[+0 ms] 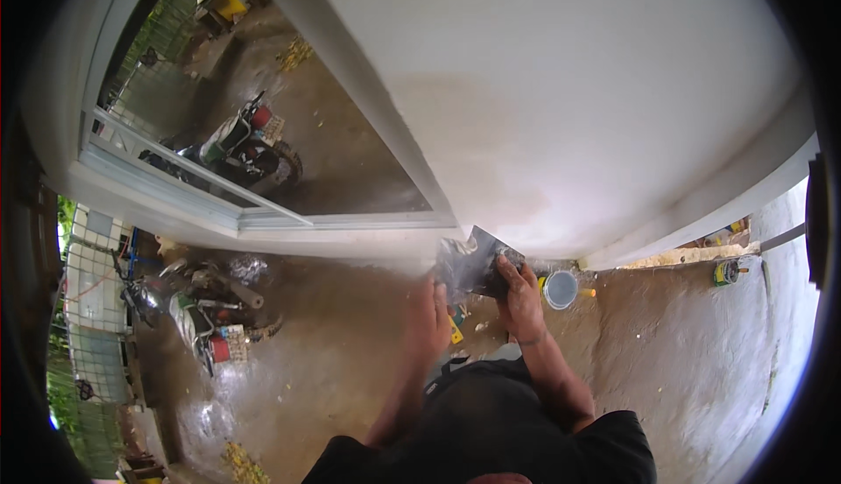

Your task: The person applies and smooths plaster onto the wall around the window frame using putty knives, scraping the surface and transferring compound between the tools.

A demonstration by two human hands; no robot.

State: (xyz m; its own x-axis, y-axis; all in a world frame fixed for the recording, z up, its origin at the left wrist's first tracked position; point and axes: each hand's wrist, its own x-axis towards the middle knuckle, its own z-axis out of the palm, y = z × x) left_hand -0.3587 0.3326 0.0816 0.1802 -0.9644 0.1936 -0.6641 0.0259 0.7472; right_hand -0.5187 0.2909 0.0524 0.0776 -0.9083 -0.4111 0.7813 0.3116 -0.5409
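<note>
Between my two hands, in front of me by the foot of the white wall, is a dark grey, slightly creased sheet of sandpaper (484,265); its left part looks pale and shiny. My right hand (523,302) grips the sheet's right edge, the thumb lying across its face. The left edge is held by my left hand (429,313), whose fingers are partly blurred. Just above the sheet rises the smooth white wall (561,90), with a faint brownish patch low on it.
A bucket (561,290) stands on the floor right of my right hand. Further right is a small can (725,273) with a brush-like handle. A window (263,134) fills the upper left, reflecting a motorcycle; the motorcycle (197,309) itself stands on the wet-looking floor at left.
</note>
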